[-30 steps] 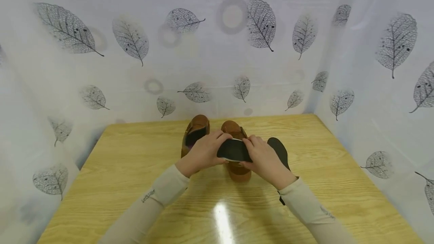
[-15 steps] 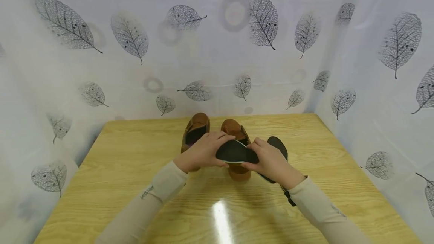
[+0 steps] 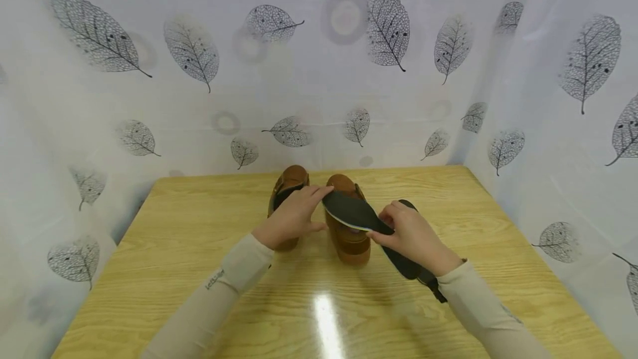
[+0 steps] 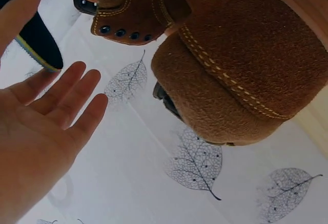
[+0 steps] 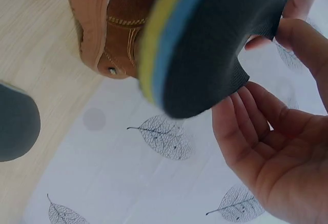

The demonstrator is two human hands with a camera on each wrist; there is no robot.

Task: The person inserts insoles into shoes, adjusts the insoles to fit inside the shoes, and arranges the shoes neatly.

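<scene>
A black insole [image 3: 351, 209] with a pale edge hangs tilted over the right-hand brown shoe [image 3: 355, 254]. My right hand [image 3: 418, 237] pinches it at its narrow middle between thumb and fingers. In the right wrist view the insole's rounded end [image 5: 205, 55] shows a yellow and blue layered edge. My left hand [image 3: 291, 218] has its thumb spread away from the fingers, fingertips right at the insole's far end. Behind that hand stands the other brown shoe [image 3: 295, 173], partly hidden, with a black lining showing inside. Stitched suede [image 4: 246, 70] fills much of the left wrist view.
Another dark insole [image 5: 18, 124] lies on the wooden table [image 3: 209, 204], mostly behind my right hand in the head view. A leaf-printed white curtain [image 3: 319, 87] encloses the table at the back and sides. A black strap [image 3: 432, 284] hangs at my right wrist.
Both hands gripped the insole earlier. The left hand has loosened from it, while the right hand has drawn to the right and nearer. The insole now lies less bent and longer in view.
</scene>
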